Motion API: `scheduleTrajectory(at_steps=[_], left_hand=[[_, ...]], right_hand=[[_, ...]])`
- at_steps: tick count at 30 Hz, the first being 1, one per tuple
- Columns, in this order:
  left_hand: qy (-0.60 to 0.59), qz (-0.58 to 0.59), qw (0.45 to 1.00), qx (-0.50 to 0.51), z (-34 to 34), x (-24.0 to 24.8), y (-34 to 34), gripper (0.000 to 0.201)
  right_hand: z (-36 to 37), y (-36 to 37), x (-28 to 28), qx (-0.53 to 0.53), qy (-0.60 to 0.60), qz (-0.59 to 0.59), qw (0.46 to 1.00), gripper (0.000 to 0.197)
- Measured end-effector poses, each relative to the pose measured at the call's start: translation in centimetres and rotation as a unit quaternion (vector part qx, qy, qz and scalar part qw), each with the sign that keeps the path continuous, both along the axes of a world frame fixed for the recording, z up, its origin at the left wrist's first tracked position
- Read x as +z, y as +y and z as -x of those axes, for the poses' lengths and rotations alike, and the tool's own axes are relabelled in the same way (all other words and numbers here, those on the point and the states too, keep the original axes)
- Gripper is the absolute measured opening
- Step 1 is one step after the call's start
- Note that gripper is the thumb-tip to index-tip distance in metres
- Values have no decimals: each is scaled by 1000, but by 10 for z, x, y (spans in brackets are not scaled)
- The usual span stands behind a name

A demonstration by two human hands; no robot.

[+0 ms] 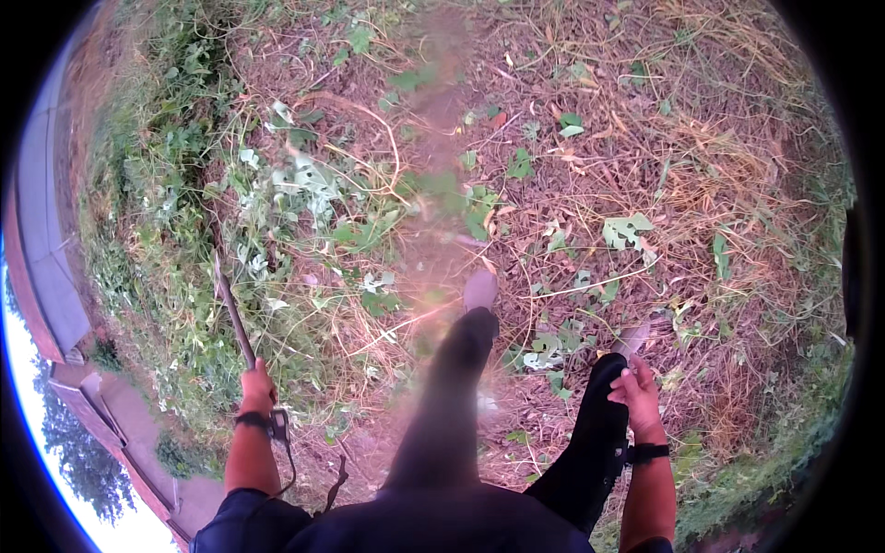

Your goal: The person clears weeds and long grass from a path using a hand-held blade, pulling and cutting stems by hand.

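My left hand is closed round the lower end of a long, thin, dark stick-like tool. Its narrow tip points forward over green vines; whether it is a plain stick or a blade, I cannot tell. Beside my right leg hangs my right hand, fingers loosely bent and apart, with nothing seen in it. Both wrists wear dark bands, and a strap dangles from the left one. Pale, broad-leaved vines lie ahead of the tool, and a large holed leaf lies ahead of my right foot.
Dry stalks and straw cover the ground among green creepers. My left shoe is forward, my right shoe farther back. Thick greenery grows along the left. Beyond it are a paved strip and a low wall.
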State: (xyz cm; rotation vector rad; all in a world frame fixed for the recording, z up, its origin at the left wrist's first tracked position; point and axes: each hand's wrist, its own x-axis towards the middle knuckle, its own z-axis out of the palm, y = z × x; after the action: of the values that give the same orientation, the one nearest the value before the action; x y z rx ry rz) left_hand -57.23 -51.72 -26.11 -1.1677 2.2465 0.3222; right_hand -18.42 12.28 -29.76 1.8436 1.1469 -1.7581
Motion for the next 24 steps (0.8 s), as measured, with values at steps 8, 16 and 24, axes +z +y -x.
scheduleTrajectory(at_steps=[8,16,24], left_hand=[[-40,-65,970,-231,-57,12,52,47],[-191,-152,822,-514,-40,82,310,51],[-142,-254,714,-637,-34,80,455,45]], right_hand=[[78,37,81,11,128,-66,990,58],[56,97,103,-33,122,-106,986,55],[-1,111,92,-131,81,-44,987,49]])
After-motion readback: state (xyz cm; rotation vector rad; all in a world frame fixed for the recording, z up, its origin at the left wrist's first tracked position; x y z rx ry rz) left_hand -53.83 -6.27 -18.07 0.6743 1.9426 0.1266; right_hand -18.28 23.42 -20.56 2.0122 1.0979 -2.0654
